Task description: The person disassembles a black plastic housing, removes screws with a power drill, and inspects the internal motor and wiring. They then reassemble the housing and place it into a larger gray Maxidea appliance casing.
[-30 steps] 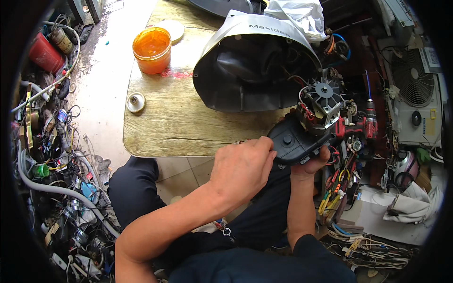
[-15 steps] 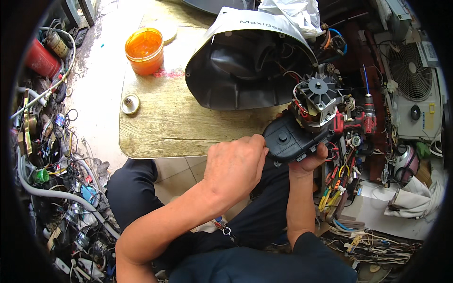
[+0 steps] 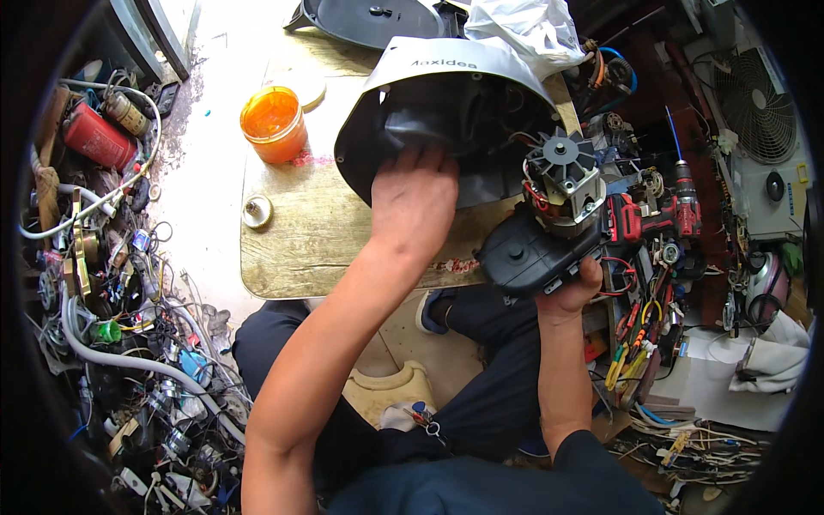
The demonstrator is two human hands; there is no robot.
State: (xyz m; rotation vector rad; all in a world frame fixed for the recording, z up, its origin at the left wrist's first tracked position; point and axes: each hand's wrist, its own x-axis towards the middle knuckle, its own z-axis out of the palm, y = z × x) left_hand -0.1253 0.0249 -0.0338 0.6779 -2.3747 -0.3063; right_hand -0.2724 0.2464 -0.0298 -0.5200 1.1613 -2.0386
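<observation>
My right hand (image 3: 571, 296) is closed on the near end of a black plastic gearbox (image 3: 528, 255), holding it level off the right edge of the table. A motor (image 3: 562, 184) with a grey finned fan on top is fixed to the gearbox, and wires run from it towards a housing. That large grey housing (image 3: 429, 53) lies with its hollow black side facing me. My left hand (image 3: 414, 202) reaches over its lower rim into the hollow, back of the hand up; the fingertips are bent away and hidden. A whitish gear (image 3: 257, 211) sits on the table to the left.
An open jar of orange grease (image 3: 273, 124) stands on the wooden table (image 3: 300, 253), its lid behind it. At the back are a black cover (image 3: 369, 21) and a white plastic bag (image 3: 528, 34). A red drill (image 3: 657, 219) and pliers lie right; tangled scrap fills the left floor.
My left hand has left the gearbox edge and moved up and forward into the housing. The right hand still holds the gearbox and motor. The whole view has shifted slightly.
</observation>
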